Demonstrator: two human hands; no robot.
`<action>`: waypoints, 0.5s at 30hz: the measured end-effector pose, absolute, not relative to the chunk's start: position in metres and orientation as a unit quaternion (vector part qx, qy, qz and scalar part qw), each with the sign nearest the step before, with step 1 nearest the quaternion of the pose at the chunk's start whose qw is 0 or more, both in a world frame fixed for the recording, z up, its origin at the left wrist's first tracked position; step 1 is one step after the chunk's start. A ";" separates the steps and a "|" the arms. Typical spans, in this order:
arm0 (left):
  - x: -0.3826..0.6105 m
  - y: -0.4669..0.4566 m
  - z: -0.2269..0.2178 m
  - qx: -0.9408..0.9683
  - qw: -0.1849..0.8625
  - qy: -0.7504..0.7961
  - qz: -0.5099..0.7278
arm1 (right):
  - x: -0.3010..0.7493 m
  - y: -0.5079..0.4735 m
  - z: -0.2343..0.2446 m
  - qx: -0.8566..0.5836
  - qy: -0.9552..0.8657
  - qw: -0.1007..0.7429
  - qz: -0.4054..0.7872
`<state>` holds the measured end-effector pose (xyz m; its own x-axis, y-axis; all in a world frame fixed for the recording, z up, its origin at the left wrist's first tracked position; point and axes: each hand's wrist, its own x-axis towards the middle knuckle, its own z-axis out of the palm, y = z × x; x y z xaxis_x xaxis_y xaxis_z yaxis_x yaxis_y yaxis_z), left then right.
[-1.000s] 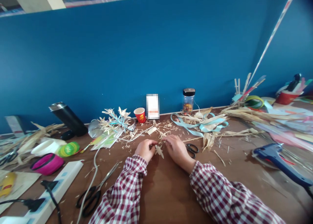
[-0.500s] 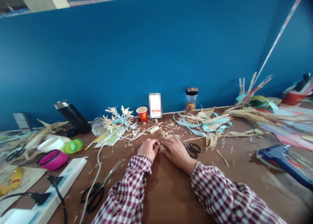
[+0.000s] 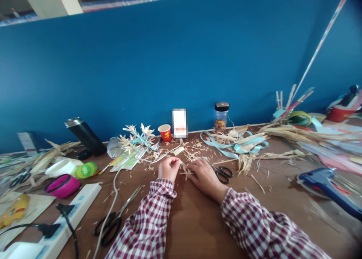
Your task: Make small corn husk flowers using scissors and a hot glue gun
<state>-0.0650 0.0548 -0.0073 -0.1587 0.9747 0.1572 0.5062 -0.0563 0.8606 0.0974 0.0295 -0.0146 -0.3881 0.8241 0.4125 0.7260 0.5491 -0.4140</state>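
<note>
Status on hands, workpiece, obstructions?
Left hand pinching pale strip. Right hand lowered, fingers beside it. Black-handled scissors close by the right hand.

A person's left hand pinches a pale, thin strip above a brown desk, the right hand at its lower end — a red paper cup and lidded jar standing near the back edge, black-handled scissors lying nearer the front.

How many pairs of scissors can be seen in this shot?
3: a black-handled pair right of the power strip, a second pair beside the right hand, and a blurred third pair near the left edge. Others may be hidden.
</note>
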 end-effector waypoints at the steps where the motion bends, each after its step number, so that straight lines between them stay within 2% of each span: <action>1: -0.066 0.055 -0.006 0.576 0.282 0.625 0.445 | 0.097 0.030 -0.015 -0.468 -0.829 0.296 0.083; 6: -0.066 0.055 -0.002 0.525 0.346 0.604 0.489 | 0.096 0.030 -0.014 -0.474 -0.818 0.315 0.085; 10: -0.065 0.054 -0.002 0.559 0.334 0.603 0.462 | 0.096 0.031 -0.010 -0.494 -0.779 0.376 0.089; 15: -0.061 0.051 -0.002 0.570 0.412 0.570 0.425 | 0.095 0.033 -0.010 -0.466 -0.758 0.426 0.163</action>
